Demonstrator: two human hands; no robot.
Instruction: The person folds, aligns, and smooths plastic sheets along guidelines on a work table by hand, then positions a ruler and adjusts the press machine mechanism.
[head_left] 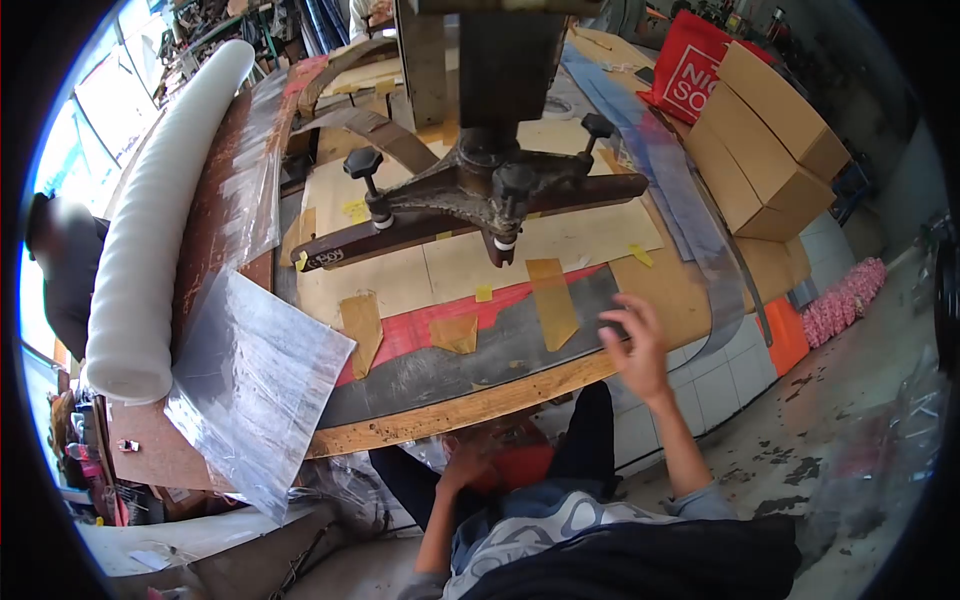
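Observation:
My right hand (640, 350) is raised over the front right edge of the work table, its fingers apart and curved. Nothing plain to see lies between them. Low between my knees, my left hand (468, 464) is near a red object (515, 468) beneath the table edge; its fingers are too shaded to make out. In front of me a black and red sheet (440, 375) lies along the table, with brown tape strips (553, 305) on it. Above the table stands a dark metal press head (490, 180) with a long bar (420, 225) and black knobs.
A white foam roll (165, 220) lies at the left, beside a clear plastic sheet (260, 375) overhanging the edge. At the right are a cardboard box (760, 145), a red bag (690, 65) and a transparent strip (700, 240). Another person (70, 260) stands far left.

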